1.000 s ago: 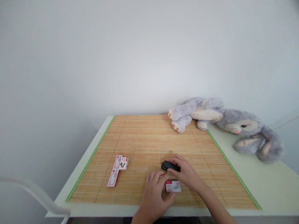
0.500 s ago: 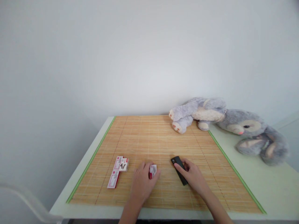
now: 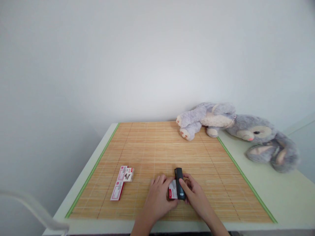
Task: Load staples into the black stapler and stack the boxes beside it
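Note:
My left hand (image 3: 161,195) curls around a small white-and-red box (image 3: 173,189), thumb at its near end and fingers at its far side. Right beside that box, on its right, is a black stapler (image 3: 181,183), lying lengthwise away from me. My right hand (image 3: 196,195) grips the stapler, with the thumb on top and the fingers along its right side. Box and stapler look side by side, touching or nearly so. Further left, two flat white-and-pink boxes (image 3: 116,190) lie end to end, and a small box with a stapler picture (image 3: 128,175) adjoins them.
A bamboo mat (image 3: 157,147) with green edges covers much of the white table (image 3: 290,200). At the back right lies a grey plush rabbit (image 3: 221,119), its feet on the mat. A pale curved bar (image 3: 34,209) shows at lower left. The wall stands behind the table.
My left hand has moved right with the small box. My right hand has brought the stapler left and turned it straighter, so the two now lie together.

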The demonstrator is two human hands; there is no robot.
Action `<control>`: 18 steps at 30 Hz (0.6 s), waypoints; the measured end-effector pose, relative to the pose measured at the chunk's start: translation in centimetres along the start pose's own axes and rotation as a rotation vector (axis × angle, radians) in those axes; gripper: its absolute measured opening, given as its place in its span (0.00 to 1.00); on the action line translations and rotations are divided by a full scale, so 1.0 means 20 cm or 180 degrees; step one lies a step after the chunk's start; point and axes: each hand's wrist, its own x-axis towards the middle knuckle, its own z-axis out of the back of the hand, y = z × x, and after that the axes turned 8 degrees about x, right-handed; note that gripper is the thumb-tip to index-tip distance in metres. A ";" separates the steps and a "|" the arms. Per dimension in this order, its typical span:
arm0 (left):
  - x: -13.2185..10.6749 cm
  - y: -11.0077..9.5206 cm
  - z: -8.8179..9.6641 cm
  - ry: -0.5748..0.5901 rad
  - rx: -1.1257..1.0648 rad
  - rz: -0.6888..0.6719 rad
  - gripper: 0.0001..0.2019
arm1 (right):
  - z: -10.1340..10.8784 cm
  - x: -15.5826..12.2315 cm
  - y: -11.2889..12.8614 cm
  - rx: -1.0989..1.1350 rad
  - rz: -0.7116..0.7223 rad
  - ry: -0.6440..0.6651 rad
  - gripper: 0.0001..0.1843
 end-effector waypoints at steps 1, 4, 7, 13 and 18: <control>0.00 0.00 0.00 -0.0007 -0.0009 -0.0004 0.29 | -0.01 0.00 0.00 0.0045 0.0021 0.0012 0.28; 0.00 0.02 -0.01 -0.0001 -0.0062 -0.0008 0.32 | -0.01 0.00 0.00 0.0124 0.0029 0.0044 0.29; -0.01 0.03 -0.02 -0.0014 -0.0057 0.0019 0.34 | 0.00 0.01 -0.01 0.0151 0.0000 0.0070 0.30; -0.02 0.05 -0.04 -0.0058 -0.0145 0.0061 0.48 | 0.01 0.02 -0.05 0.0131 0.0055 0.0035 0.31; -0.09 0.12 0.00 -0.0231 -0.0542 0.0326 0.43 | 0.02 0.01 -0.04 0.0215 -0.0016 0.0014 0.32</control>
